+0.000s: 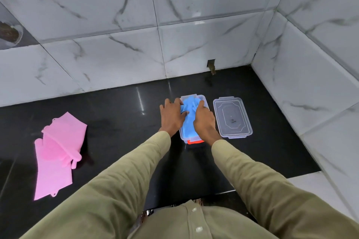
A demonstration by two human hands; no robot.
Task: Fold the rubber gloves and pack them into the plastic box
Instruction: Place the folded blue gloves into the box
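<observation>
A clear plastic box (202,97) stands on the black counter, with blue rubber gloves (189,122) folded inside it. My left hand (172,115) presses on the gloves' left side, its thumb lying on the blue rubber. My right hand (204,120) rests flat on their right side, fingers over the box's right rim. Something orange-red (195,141) shows under the box's near end. The clear lid (232,117) lies flat just right of the box. Pink rubber gloves (58,151) lie spread on the counter far to the left.
The black counter (120,122) meets marble-tiled walls at the back and on the right. A small dark notch (211,65) sits in the back wall above the counter. A round pipe opening (9,33) is at the far left of the wall.
</observation>
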